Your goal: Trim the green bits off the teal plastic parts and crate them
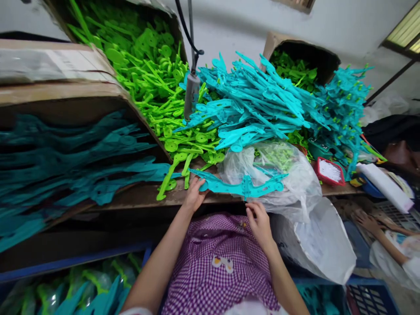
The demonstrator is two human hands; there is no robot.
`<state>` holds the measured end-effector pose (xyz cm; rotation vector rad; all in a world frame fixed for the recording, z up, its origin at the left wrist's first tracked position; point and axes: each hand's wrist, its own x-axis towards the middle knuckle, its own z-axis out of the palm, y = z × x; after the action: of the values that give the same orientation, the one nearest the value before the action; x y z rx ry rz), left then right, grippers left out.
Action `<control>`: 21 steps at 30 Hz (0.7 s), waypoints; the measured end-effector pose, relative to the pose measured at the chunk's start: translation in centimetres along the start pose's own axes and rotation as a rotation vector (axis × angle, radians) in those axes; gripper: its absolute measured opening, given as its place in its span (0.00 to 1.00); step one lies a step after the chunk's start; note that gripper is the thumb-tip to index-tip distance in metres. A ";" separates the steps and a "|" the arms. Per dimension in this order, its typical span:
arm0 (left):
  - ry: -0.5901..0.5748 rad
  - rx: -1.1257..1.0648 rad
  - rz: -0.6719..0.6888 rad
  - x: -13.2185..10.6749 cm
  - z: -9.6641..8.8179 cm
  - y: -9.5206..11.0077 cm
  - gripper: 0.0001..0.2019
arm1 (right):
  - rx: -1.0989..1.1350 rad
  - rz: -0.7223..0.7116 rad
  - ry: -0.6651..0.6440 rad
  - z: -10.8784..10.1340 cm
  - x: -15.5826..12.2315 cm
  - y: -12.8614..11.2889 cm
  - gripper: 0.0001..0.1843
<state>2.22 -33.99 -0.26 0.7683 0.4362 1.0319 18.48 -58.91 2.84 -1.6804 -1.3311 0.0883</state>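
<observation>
A long turquoise plastic part [239, 186] lies across the front edge of the wooden workbench [138, 197]. My left hand [194, 195] grips its left end, fingers wrapped round it. My right hand [259, 221] is just below the part's middle, fingers curled and pinched at the bench edge; what they hold is hidden. A clear plastic bag [288, 175] with small green pieces sits right behind the part.
A heap of green plastic parts [154, 74] and a heap of turquoise parts [259, 100] fill the bench. A cardboard box of dark teal parts [65, 170] stands left. A red tray [329, 171] sits right. Another person's hand [369, 221] shows at lower right.
</observation>
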 end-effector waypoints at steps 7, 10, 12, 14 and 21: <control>-0.012 0.013 0.007 0.1 0.2 0.0 0.12 | -0.472 -0.083 0.069 0.5 4.3 3.2 0.26; -0.017 0.007 0.007 0.4 0.1 -0.1 0.12 | -0.580 -0.048 -0.019 1.0 4.9 4.7 0.27; -0.015 0.001 0.009 0.5 0.0 -0.2 0.11 | -0.597 -0.037 -0.057 1.2 4.8 5.3 0.28; -0.013 -0.005 0.007 0.6 -0.1 -0.3 0.11 | -0.597 -0.035 -0.065 1.3 4.7 5.7 0.28; 0.017 -0.026 0.000 0.5 0.0 -0.2 0.08 | -0.585 -0.010 -0.054 1.8 4.5 5.9 0.28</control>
<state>2.54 -33.64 -0.44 0.7370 0.4366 1.0424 23.50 -53.92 -0.12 -2.1640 -1.4972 -0.2911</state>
